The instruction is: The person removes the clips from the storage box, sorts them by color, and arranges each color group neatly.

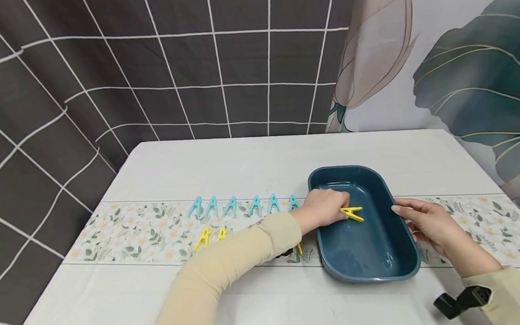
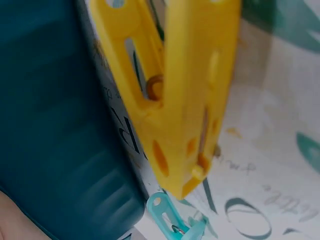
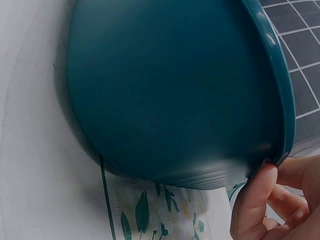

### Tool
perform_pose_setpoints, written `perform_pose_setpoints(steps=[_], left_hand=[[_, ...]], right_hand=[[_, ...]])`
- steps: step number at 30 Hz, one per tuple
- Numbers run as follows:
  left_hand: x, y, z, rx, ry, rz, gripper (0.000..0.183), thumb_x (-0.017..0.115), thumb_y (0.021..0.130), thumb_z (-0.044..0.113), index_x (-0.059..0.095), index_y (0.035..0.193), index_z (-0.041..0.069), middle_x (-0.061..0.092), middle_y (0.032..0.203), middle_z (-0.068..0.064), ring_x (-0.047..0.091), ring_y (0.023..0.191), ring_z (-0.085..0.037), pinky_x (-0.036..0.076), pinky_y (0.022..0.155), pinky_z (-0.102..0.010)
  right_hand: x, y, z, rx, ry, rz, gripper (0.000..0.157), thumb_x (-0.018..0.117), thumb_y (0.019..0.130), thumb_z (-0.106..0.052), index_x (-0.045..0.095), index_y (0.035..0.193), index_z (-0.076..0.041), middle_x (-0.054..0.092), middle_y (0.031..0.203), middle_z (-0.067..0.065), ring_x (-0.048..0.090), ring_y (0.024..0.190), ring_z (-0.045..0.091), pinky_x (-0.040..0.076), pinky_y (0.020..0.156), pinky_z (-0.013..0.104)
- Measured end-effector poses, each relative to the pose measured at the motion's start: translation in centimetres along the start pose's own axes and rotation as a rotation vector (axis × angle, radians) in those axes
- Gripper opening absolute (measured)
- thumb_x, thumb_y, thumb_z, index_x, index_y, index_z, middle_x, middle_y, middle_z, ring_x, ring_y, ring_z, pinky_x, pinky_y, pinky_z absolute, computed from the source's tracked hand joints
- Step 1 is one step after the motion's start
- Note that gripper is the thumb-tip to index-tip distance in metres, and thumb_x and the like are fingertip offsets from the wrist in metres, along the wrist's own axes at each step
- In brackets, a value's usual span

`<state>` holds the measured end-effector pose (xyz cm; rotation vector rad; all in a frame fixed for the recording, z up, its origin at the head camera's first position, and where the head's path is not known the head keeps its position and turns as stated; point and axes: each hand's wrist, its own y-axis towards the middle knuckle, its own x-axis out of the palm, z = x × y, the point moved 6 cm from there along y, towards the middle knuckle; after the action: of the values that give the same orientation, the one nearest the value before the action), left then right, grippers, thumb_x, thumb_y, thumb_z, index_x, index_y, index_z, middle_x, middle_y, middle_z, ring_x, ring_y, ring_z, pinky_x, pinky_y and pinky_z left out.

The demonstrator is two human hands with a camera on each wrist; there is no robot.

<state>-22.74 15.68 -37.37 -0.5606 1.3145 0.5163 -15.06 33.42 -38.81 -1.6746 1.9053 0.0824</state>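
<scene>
Over the inside of a dark blue plastic basin (image 1: 361, 256), my left hand (image 1: 324, 207) pinches a yellow clothespin (image 1: 351, 214). Only a bit of this hand (image 2: 10, 220) enters the left wrist view, at the lower left corner. My right hand (image 1: 432, 226) grips the basin's right rim between thumb and fingers, also visible in the right wrist view beside the basin wall (image 3: 175, 100). Left of the basin, several light blue clothespins (image 1: 230, 206) stand in a row. Nearer are yellow clothespins (image 1: 202, 238), partly hidden by the left sleeve; one yellow clothespin (image 2: 185, 100) looms large in the left wrist view.
A white table (image 1: 116, 303) with a floral printed band (image 1: 129, 232) carries everything. Dark gridded cloth (image 1: 189, 61) hangs behind and to the left, a leaf-patterned cloth (image 1: 485, 76) at the right. A black wrist device (image 1: 462, 302) sits by the right sleeve.
</scene>
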Motion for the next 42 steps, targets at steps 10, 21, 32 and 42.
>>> perform_pose_setpoints(steps=[10, 21, 32, 42], left_hand=[[-0.5, -0.3, -0.3, 0.028, -0.131, 0.073, 0.017, 0.064, 0.090, 0.038, 0.063, 0.101, 0.026, 0.061, 0.085, 0.015, 0.051, 0.072, -0.001, 0.035, 0.060, -0.014], [-1.2, -0.4, -0.5, 0.035, -0.315, 0.086, 0.019, 0.061, 0.093, 0.023, 0.068, 0.111, 0.026, 0.068, 0.104, 0.012, 0.058, 0.088, 0.000, 0.040, 0.067, -0.011], [-2.5, -1.0, -2.0, 0.043, -0.629, 0.136, 0.024, 0.054, 0.096, 0.011, 0.066, 0.117, 0.009, 0.065, 0.116, -0.003, 0.061, 0.095, -0.010, 0.046, 0.074, -0.012], [-4.4, -2.0, -4.9, -0.010, -0.771, 0.181, 0.034, 0.052, 0.094, 0.004, 0.058, 0.127, 0.005, 0.062, 0.103, -0.009, 0.057, 0.085, -0.012, 0.048, 0.069, -0.016]], right_hand=[[-0.1, 0.1, 0.2, 0.016, 0.028, 0.003, 0.061, 0.051, 0.098, -0.035, 0.036, 0.142, 0.005, 0.058, 0.074, -0.014, 0.052, 0.059, 0.008, 0.047, 0.050, 0.023], [-0.1, 0.0, 0.5, -0.005, 0.048, 0.027, 0.043, 0.053, 0.096, -0.036, 0.056, 0.132, -0.011, 0.058, 0.074, -0.017, 0.052, 0.060, 0.007, 0.048, 0.050, 0.023], [0.1, -0.1, 0.3, 0.005, 0.014, 0.040, 0.059, 0.051, 0.097, -0.037, 0.041, 0.140, 0.003, 0.056, 0.075, -0.017, 0.051, 0.061, 0.008, 0.047, 0.051, 0.023], [0.0, 0.0, 0.4, 0.012, 0.038, 0.049, 0.047, 0.053, 0.096, -0.037, 0.054, 0.134, -0.011, 0.057, 0.074, -0.018, 0.051, 0.061, 0.007, 0.047, 0.051, 0.023]])
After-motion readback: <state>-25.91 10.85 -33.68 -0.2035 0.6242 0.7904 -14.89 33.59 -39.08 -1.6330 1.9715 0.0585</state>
